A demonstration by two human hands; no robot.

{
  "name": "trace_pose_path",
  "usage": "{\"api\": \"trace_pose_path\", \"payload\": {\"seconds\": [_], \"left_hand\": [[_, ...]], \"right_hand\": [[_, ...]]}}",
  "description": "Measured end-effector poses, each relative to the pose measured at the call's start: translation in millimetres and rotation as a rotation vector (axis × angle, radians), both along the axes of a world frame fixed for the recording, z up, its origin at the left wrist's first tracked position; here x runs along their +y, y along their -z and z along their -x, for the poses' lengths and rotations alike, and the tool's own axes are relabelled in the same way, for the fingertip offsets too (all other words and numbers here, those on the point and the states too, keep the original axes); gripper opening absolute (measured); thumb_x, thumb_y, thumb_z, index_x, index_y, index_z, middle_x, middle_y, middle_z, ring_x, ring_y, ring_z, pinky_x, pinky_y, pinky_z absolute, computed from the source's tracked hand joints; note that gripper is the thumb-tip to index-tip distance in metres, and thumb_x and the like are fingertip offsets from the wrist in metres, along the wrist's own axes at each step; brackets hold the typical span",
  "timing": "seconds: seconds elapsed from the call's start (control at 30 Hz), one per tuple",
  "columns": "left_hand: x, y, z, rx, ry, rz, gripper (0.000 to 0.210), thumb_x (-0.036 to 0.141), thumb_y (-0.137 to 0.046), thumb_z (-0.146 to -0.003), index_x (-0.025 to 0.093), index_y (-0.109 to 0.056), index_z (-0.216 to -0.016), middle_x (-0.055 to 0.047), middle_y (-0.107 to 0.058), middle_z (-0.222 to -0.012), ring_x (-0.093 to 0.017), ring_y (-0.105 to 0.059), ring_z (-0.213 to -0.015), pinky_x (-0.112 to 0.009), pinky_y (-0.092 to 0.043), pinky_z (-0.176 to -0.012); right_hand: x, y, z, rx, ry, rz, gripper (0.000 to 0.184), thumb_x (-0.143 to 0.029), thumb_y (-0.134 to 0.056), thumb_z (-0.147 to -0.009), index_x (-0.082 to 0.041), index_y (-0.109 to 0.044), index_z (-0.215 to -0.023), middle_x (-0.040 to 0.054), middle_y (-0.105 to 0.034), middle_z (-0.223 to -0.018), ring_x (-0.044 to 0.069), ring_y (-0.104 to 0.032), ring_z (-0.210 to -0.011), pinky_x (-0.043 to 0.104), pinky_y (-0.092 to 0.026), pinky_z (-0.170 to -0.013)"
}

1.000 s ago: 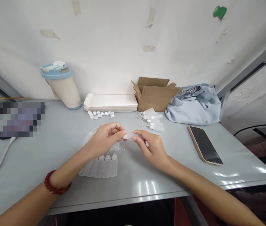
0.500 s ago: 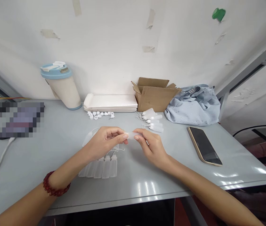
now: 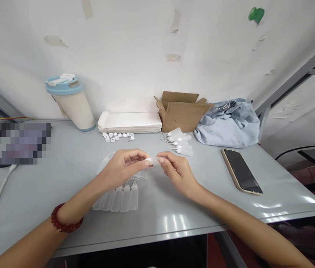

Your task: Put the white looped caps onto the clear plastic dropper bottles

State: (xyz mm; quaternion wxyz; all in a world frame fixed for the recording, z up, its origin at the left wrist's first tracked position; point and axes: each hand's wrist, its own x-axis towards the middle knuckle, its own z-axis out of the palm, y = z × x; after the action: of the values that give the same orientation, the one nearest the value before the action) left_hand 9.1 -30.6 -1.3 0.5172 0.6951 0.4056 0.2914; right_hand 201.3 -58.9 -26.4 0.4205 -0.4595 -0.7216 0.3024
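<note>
Between my two hands, above the middle of the table, a small translucent plastic bottle (image 3: 156, 161) lies sideways. My left hand (image 3: 122, 167) is closed, thumb and fingers pinching its white cap end. The other end, the body, is gripped by my right hand (image 3: 181, 173), whose fingers hide part of it. Under and beside my left forearm stretches a row of similar bottles (image 3: 129, 198) with thin white cap straps, partly covered by my hand and wrist. Past my right fingers lie several more small bottles (image 3: 183, 150) in a loose pile.
Loose white caps (image 3: 118, 136) lie before a stack of white padded envelopes (image 3: 132, 121). Along the wall are a tumbler (image 3: 75, 106), an open cardboard box (image 3: 181, 117) and a blue cloth bag (image 3: 230, 128). A phone (image 3: 242, 171) lies right, another device (image 3: 23, 143) with a cable left.
Both hands keep hold of the bottle in nearly the same place. My left thumb has shifted slightly, so more of the white cap end shows. The whole view has moved a little.
</note>
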Motion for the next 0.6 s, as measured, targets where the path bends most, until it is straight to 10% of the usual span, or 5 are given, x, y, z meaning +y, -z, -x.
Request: {"api": "trace_pose_path", "payload": {"seconds": [0.3, 0.6], "left_hand": [[-1.2, -0.5, -2.7, 0.033, 0.062, 0.063, 0.039, 0.039, -0.045, -0.089, 0.017, -0.061, -0.061, -0.001, -0.063, -0.064, -0.015, -0.057, -0.068, -0.027, -0.046, -0.070], [-4.1, 4.1, -3.2, 0.135, 0.061, -0.043, 0.041, 0.046, -0.044, -0.090, 0.017, -0.058, -0.064, 0.000, -0.061, -0.065, -0.014, -0.056, -0.067, -0.023, -0.043, -0.061]], "right_hand": [[0.4, 9.5, -0.8, -0.177, 0.008, -0.434, 0.022, -0.027, -0.038, -0.096, -0.016, -0.055, -0.106, 0.0079, -0.065, -0.086, 0.015, -0.058, -0.070, 0.026, -0.046, -0.064], [0.3, 3.5, -1.1, -0.074, -0.024, -0.202, 0.028, -0.030, -0.034, -0.097, -0.016, -0.057, -0.092, 0.0036, -0.060, -0.075, 0.013, -0.055, -0.065, 0.024, -0.042, -0.060]]}}
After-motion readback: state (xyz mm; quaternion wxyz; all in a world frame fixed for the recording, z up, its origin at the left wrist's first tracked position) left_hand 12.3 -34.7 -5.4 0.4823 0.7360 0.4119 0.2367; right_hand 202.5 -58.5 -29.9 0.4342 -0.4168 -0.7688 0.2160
